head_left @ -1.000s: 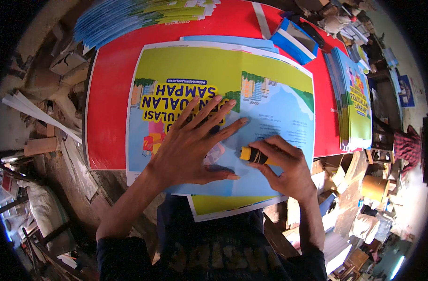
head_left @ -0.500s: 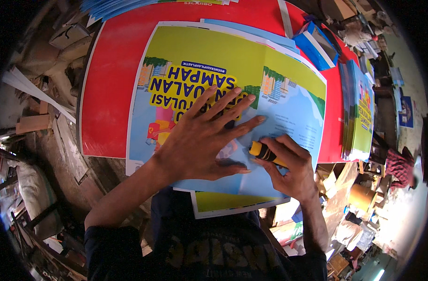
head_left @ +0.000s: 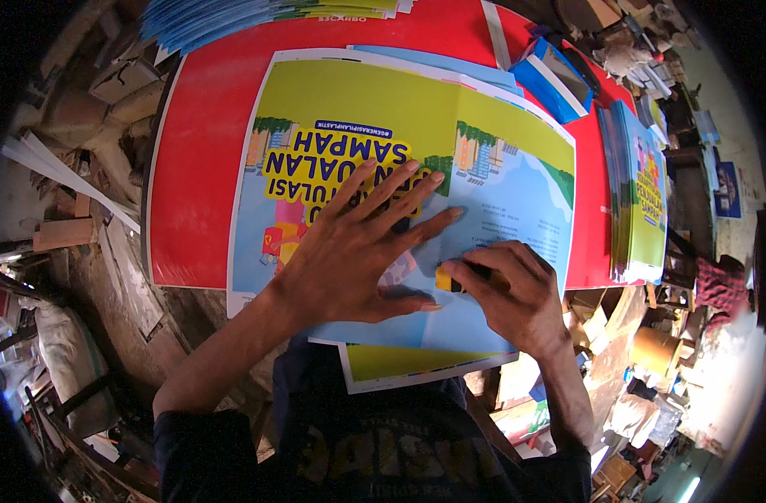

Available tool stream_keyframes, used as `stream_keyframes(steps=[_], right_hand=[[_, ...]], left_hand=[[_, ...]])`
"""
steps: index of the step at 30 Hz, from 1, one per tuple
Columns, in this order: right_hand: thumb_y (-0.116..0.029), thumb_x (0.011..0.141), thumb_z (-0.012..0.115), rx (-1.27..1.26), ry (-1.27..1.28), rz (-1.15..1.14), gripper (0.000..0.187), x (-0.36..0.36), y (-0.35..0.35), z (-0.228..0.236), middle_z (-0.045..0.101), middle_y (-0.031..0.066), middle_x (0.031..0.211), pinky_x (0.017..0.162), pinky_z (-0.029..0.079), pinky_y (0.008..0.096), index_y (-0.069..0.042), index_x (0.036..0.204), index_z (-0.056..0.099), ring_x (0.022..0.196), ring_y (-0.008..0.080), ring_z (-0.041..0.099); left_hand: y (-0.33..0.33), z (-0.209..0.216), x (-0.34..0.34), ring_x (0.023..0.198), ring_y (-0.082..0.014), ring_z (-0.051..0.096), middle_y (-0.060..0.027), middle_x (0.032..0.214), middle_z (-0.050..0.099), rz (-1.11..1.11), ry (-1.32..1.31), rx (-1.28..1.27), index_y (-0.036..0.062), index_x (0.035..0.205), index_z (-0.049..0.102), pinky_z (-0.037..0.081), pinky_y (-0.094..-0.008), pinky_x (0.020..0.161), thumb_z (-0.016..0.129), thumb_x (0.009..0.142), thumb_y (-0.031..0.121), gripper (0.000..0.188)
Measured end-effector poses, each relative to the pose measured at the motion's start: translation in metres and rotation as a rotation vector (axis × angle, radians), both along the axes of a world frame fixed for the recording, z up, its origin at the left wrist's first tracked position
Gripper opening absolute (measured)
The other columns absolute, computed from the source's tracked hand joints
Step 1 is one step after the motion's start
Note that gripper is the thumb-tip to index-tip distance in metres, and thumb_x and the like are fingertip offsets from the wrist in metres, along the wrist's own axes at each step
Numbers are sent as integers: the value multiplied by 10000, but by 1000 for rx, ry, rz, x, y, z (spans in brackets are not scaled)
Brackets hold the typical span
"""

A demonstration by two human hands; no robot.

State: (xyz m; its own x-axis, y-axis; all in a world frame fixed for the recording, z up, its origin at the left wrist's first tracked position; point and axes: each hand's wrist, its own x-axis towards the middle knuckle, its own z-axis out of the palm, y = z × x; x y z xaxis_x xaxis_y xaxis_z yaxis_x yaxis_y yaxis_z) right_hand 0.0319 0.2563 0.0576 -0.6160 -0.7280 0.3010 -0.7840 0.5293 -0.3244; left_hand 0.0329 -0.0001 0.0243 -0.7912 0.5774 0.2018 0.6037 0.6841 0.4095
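A large printed sheet, green and light blue with yellow lettering and little buildings, lies upside down to me. A line runs down it right of its middle. My left hand rests flat on the sheet with fingers spread, holding nothing. To its right, my right hand is closed around a small yellow-and-black hand tool, which lies low against the paper near that line. The fingers hide most of the tool, so its kind is unclear. Another printed sheet sticks out below, toward my body.
Under the sheets is a red tabletop. At its far left edge a fanned pile of printed sheets is stacked. A blue open box stands at the far right, and a stack of folded prints lies at the right edge.
My right hand has turned and brought the yellow-and-black tool lower and slightly left, flatter to the paper. My left hand stays spread in nearly the same place.
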Motion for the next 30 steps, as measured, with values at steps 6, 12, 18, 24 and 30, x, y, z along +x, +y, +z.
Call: stream_keyframes(steps=[6, 12, 18, 24, 30], right_hand=[[-44, 743, 792, 60, 61, 82, 421, -5, 7, 0, 670, 68, 1043, 717, 593, 394, -54, 1161, 741, 885, 280, 686], [-151, 848, 843, -190, -472, -188, 309, -11, -5, 5, 730, 192, 951, 675, 594, 415, 31, 1070, 727, 734, 362, 726], [-205, 894, 820, -110, -705, -374, 277, -15, -16, 26, 725, 202, 769, 637, 569, 356, 51, 971, 750, 649, 270, 722], [-198, 930, 798, -255, -701, -444, 295, -16, 4, 17, 754, 140, 866, 652, 543, 284, 44, 1088, 744, 732, 110, 680], [-163, 949, 783, -307, -215, -924, 390, -44, 119, -9, 751, 104, 997, 752, 541, 271, 49, 1264, 697, 837, 101, 647]], left_hand=[[0, 1, -1, 1569, -318, 257, -106, 1671, 345, -3, 3, -5, 258, 1589, 442, 113, -559, 1284, 646, 846, 759, 919], [0, 1, -1, 1572, -311, 249, -101, 1677, 333, -7, -5, -11, 261, 1595, 427, 108, -561, 1284, 648, 842, 765, 932], [1, -1, -1, 1574, -322, 240, -104, 1680, 327, -5, -10, -21, 261, 1594, 429, 100, -559, 1285, 663, 835, 763, 940], [0, 0, -1, 1575, -324, 238, -111, 1678, 329, -4, -8, -26, 255, 1594, 430, 100, -557, 1286, 649, 835, 776, 946], [1, -1, -1, 1572, -329, 247, -125, 1668, 346, -9, 2, -25, 233, 1582, 452, 104, -546, 1289, 625, 841, 791, 943]])
